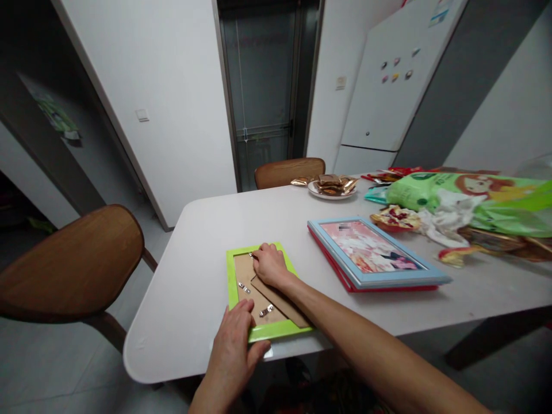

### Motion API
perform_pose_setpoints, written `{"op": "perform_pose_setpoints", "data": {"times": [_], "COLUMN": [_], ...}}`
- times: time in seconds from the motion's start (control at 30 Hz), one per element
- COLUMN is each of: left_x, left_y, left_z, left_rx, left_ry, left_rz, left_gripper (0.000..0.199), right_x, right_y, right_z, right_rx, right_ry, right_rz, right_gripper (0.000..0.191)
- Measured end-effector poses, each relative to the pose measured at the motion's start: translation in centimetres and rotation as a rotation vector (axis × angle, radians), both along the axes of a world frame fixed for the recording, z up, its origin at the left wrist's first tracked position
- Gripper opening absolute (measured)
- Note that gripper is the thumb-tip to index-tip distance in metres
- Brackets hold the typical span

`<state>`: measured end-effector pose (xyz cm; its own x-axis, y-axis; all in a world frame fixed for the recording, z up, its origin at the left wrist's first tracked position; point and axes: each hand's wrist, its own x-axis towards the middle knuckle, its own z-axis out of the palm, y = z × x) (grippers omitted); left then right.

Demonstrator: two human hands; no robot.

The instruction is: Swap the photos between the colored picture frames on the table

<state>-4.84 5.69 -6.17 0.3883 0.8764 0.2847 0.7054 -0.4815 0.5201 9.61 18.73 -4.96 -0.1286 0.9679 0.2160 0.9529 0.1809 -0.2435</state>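
A lime-green picture frame [271,332] lies face down on the white table, its brown backing board [244,267] showing. My left hand [235,336] grips the frame's near left corner, with the thumb along the near edge and the fingers over the left side. Near the far edge of the backing, the curled fingers of my right hand [271,265] press at a small metal clip [251,254]. Two more metal clips, one at the left [244,287] and one nearer me [266,311], lie on the board. A brown stand flap [276,299] is partly covered by my right wrist.
Right of the green frame, a light-blue picture frame [366,280] rests on a red one [334,264]. Farther back are a plate [332,196] of wrapped snacks, an opened pomegranate [395,218], crumpled tissue [451,215] and a green bag [509,198]. Wooden chairs stand left [73,264] and behind [288,171].
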Motion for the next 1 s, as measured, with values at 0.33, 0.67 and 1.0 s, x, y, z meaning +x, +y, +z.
{"op": "perform_pose_setpoints", "data": {"times": [0.33,0.67,1.0], "left_x": [0.1,-0.7,-1.3], "left_y": [-0.2,-1.5,-2.4], "left_z": [0.4,0.3,-0.2], "left_rx": [-0.015,0.048,0.043], "left_ry": [0.013,-0.030,-0.109], "left_rz": [0.010,0.020,0.048], "left_gripper": [0.033,0.035,0.045], "right_x": [-0.3,0.6,1.9], "right_y": [-1.0,-5.6,-10.8], "right_z": [0.3,2.1,1.7], "right_rx": [-0.020,-0.008,-0.010], "right_ry": [-0.010,0.030,0.033], "right_rz": [0.009,0.029,0.193], "right_gripper": [0.030,0.034,0.026]}}
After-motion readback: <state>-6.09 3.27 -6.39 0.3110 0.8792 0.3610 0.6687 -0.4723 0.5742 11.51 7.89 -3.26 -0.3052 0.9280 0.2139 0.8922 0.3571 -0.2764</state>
